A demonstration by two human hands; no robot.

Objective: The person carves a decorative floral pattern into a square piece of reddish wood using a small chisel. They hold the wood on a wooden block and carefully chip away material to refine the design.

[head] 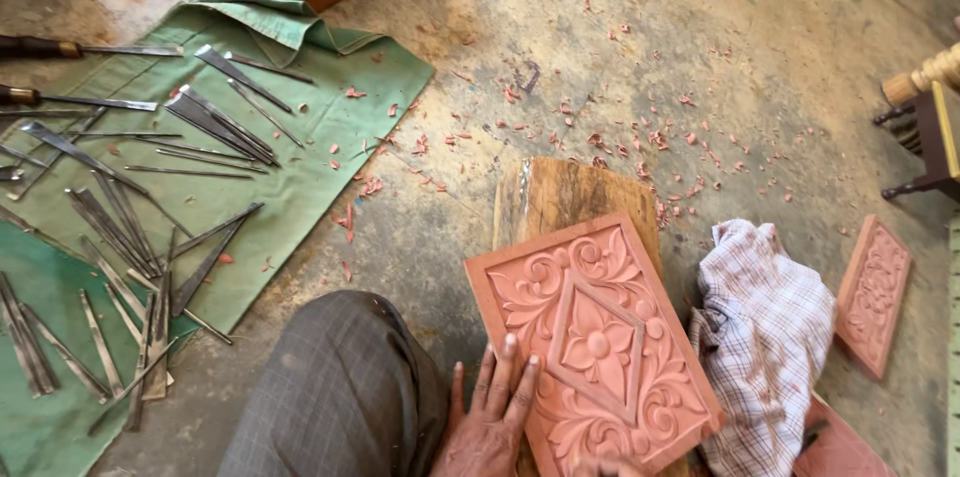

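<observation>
— Flat and open, the left hand (490, 427) lies with fingers spread on the panel's (590, 342) lower left edge; it grips nothing.

— And the panel?

— On the block (560, 192), right of the chisels (130, 227). Best to press evenly so it doesn't slide.

— Right hand?

— Barely showing at the bottom edge; I cannot tell its grip. A checked cloth (765, 327) lies beside.

1. Carved wooden panel (595, 342): reddish, rectangular, with floral relief, scrolling leaves and a central diamond holding a flower.
2. It lies face up, turned slightly askew, atop a worn wooden block (560, 195) on the floor.
</observation>
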